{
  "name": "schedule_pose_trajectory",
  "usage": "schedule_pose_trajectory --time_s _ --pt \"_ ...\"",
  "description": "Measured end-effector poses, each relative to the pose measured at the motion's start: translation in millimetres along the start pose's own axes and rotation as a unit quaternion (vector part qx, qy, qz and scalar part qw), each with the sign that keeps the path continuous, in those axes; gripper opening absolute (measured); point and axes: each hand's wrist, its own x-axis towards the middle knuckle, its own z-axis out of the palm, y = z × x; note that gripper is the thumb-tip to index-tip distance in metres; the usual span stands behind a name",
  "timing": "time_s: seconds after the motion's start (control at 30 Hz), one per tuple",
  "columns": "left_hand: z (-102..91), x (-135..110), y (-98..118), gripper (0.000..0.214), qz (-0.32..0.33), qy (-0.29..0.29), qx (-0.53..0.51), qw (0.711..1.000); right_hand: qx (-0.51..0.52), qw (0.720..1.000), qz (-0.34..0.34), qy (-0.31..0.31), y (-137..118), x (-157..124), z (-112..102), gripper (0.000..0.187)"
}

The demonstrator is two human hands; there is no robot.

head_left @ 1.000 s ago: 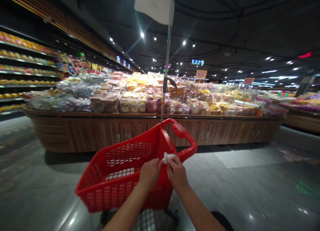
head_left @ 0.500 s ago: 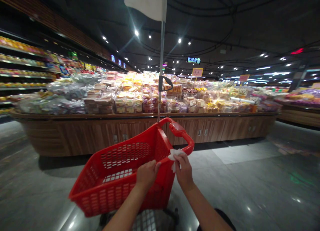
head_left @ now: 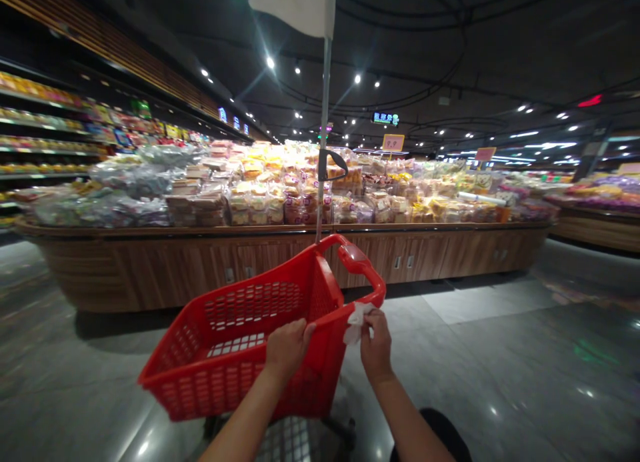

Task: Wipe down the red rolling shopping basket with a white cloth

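A red plastic shopping basket (head_left: 225,355) sits empty on a trolley in front of me. My left hand (head_left: 286,347) is closed over the basket's near rim. My right hand (head_left: 376,342) pinches a small white tissue (head_left: 357,313) and presses it against the basket's red handle (head_left: 367,279). A metal pole (head_left: 324,135) with a white flag (head_left: 295,5) rises from the far side of the basket.
A long wooden display island (head_left: 280,259) heaped with packaged bread and pastries stands across the aisle ahead. Stocked shelves (head_left: 45,142) line the left wall. Another display (head_left: 600,212) lies at the right. The floor is glossy grey tile (head_left: 500,369).
My right hand with the tissue has slid rightward and outward along the handle, away from my left hand. The view has shifted slightly, and the basket has come a little nearer the display.
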Motion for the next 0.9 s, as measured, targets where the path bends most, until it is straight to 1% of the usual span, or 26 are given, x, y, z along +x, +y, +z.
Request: schedule_pose_trajectory --time_s 0.07,0.1,0.13,0.17,0.27,0.3,0.33,0.43,0.47,0.5,0.53,0.57,0.6,0.67,0.7,0.73,0.77,0.83,0.9 --pt "-0.3 -1 -1 0.052 0.003 0.003 0.002 1.0 0.002 0.998 0.043 0.053 1 1 -1 0.011" --pt "-0.2 -1 -2 0.052 0.004 0.004 0.003 1.0 0.006 0.996 0.061 0.066 0 1 -2 0.011" --pt "-0.1 -1 -2 0.052 0.005 0.006 0.004 1.0 0.011 0.996 0.069 0.062 -3 1 -2 0.012" --pt "0.2 -1 -3 0.052 0.006 0.008 0.005 1.0 0.016 0.997 0.065 0.043 -5 1 -3 0.012" --pt "1.5 -1 -7 0.052 0.009 0.013 0.008 1.0 0.007 0.999 0.016 -0.046 -13 6 -8 0.015" --pt "2.0 -1 -8 0.052 0.01 0.015 0.008 1.0 -0.005 0.998 0.005 -0.06 -14 10 -13 0.016" --pt "2.5 -1 -8 0.052 0.011 0.017 0.007 1.0 -0.021 0.998 -0.001 -0.061 -15 17 -18 0.016" --pt "4.1 0 -8 0.052 0.011 0.021 0.005 1.0 -0.077 0.996 0.0 -0.041 -12 49 -37 0.017" --pt "4.6 1 -7 0.052 0.01 0.023 0.003 1.0 -0.097 0.994 0.005 -0.044 -12 61 -42 0.018" --pt "5.1 1 -6 0.052 0.009 0.025 0.002 1.0 -0.12 0.991 0.012 -0.065 -13 74 -47 0.018" --pt "5.5 0 -5 0.052 0.008 0.026 0.001 1.0 -0.147 0.983 0.02 -0.106 -15 88 -51 0.019" --pt "5.9 0 -5 0.052 0.007 0.027 -0.001 1.0 -0.177 0.97 0.026 -0.166 -18 101 -53 0.02" --pt "6.2 -1 -4 0.052 0.007 0.028 -0.002 1.0 -0.21 0.946 0.026 -0.246 -22 113 -53 0.02" --pt "6.4 -2 -4 0.052 0.009 0.028 -0.006 1.0 -0.262 0.873 0.012 -0.411 -33 134 -46 0.022" --pt "6.4 -3 -4 0.051 0.011 0.028 -0.007 1.0 -0.272 0.835 0.0 -0.477 -39 142 -39 0.022" --pt "6.2 -4 -5 0.051 0.012 0.028 -0.009 0.999 -0.27 0.809 -0.009 -0.523 -45 148 -30 0.021" --pt "5.9 -5 -6 0.05 0.013 0.028 -0.01 0.999 -0.262 0.787 -0.017 -0.558 -51 152 -20 0.019" --pt "4.9 -6 -8 0.049 0.014 0.029 -0.012 0.999 -0.238 0.752 -0.024 -0.614 -60 157 2 0.015" --pt "3.3 -8 -11 0.049 0.015 0.03 -0.013 0.999 -0.222 0.715 -0.023 -0.663 -66 161 18 0.018"
